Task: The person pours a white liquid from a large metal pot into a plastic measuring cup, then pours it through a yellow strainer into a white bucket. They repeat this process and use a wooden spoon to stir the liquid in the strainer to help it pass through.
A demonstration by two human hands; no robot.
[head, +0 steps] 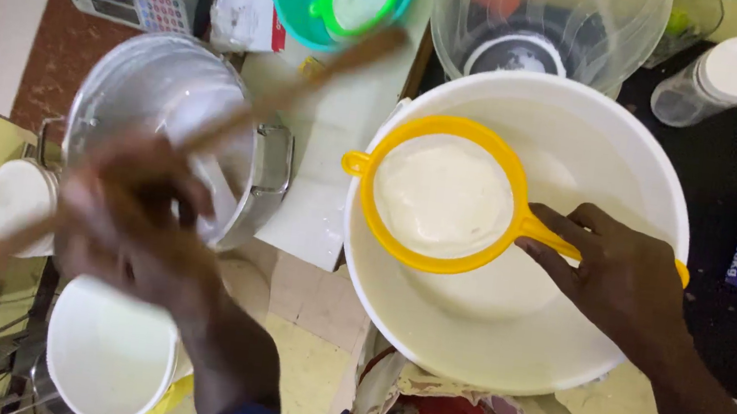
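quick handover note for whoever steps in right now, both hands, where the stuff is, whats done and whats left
Right hand: gripping the handle of the yellow plastic sieve, held over the large white plastic bowl.
Left hand: blurred in motion, holding a long wooden stick above the steel pot.
Done: the sieve is full of white liquid; some has collected in the bowl.
Left: the sieve's contents have not drained through; white liquid remains in the pot.

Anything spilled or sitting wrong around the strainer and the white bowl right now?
Nothing stands out. The yellow strainer, full of white liquid, sits over the white bowl, its handle held by the right hand. The left hand grips a wooden stick over the metal pot; both are motion-blurred. No spill is clear to me.
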